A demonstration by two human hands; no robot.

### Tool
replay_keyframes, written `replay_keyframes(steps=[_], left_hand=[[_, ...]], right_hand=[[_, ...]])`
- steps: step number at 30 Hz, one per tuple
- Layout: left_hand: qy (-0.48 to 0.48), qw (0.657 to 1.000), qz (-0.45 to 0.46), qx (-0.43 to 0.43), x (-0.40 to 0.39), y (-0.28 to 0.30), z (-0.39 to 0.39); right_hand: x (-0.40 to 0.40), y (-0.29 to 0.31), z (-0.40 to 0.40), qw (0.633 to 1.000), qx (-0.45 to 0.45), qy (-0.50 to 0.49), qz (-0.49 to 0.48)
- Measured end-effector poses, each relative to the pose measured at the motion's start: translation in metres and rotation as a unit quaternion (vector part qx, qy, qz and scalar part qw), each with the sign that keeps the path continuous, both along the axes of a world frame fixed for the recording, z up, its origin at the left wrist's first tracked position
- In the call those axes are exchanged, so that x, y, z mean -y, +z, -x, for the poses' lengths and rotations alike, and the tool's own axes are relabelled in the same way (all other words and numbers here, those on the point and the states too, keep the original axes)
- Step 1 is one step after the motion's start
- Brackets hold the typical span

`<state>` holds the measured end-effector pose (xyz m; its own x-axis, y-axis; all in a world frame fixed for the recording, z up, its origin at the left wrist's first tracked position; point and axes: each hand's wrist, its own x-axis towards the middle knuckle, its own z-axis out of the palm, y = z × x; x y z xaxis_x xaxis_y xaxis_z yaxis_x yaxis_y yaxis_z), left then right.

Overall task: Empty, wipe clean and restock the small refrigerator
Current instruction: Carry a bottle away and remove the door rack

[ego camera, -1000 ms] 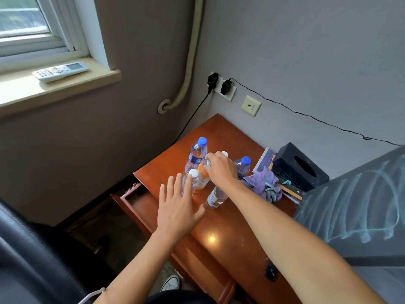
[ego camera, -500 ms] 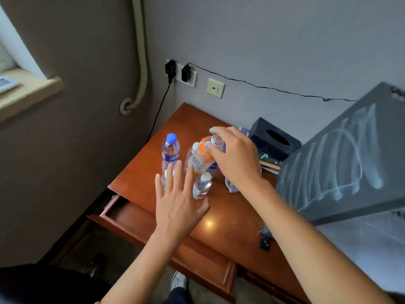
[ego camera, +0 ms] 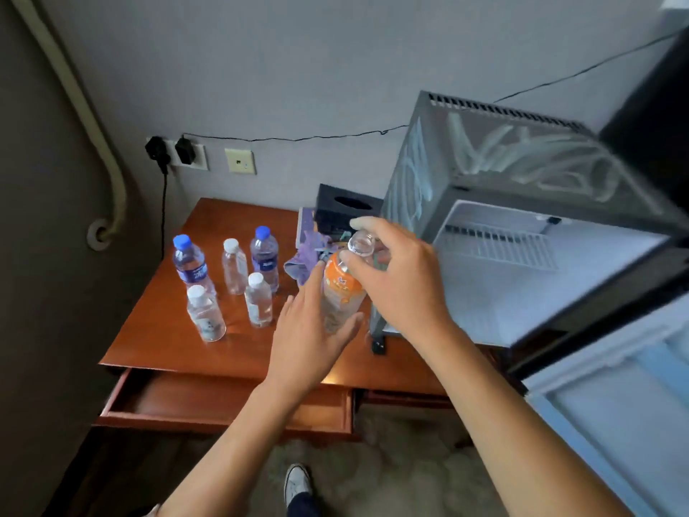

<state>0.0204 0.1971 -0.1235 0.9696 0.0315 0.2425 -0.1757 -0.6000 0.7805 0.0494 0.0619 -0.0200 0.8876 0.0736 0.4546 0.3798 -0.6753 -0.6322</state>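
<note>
The reddish-brown wooden desk (ego camera: 164,330) is varnished, glossy enough to throw back a light spot. The five clear plastic water bottles (ego camera: 235,266) look smooth and shiny. The orange-labelled clear plastic bottle (ego camera: 337,292) has a slick printed wrap. The grey metal-cased small refrigerator (ego camera: 522,173) is matt outside, chalky smears across it, smooth white plastic within. The crumpled lilac cloth (ego camera: 302,261) looks soft.

Orange-labelled bottle (ego camera: 341,292) tilting in mid-air beside the open refrigerator (ego camera: 522,233), whose white interior is showing. Five clear water bottles (ego camera: 231,278), two blue-capped and three white-capped, are standing upright together on the surface (ego camera: 160,330).
</note>
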Motion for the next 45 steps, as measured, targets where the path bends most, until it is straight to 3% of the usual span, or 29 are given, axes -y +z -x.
replay_keyframes(steps=[5,9,16,23,33,45], left_hand=[[-0.106,0.993,0.041,-0.030,0.067,0.006,0.078],[-0.219,0.973,0.061,-0.044,0.126,0.002,0.136],[-0.387,0.920,0.057,-0.041,0.225,0.005,0.230],[-0.513,0.855,0.042,-0.058,0.299,0.000,0.294],[-0.629,0.770,0.041,-0.103,0.412,-0.025,0.322],[-0.646,0.744,0.082,-0.148,0.544,-0.037,0.285]], right_hand=[[0.068,-0.020,0.107,0.988,-0.079,-0.090,-0.101],[0.121,-0.039,0.195,0.955,-0.142,-0.173,-0.196],[0.191,-0.058,0.324,0.892,-0.101,-0.335,-0.285],[0.244,-0.064,0.413,0.834,-0.068,-0.462,-0.293],[0.327,-0.078,0.459,0.762,-0.075,-0.580,-0.278],[0.450,-0.075,0.422,0.746,-0.079,-0.592,-0.295]])
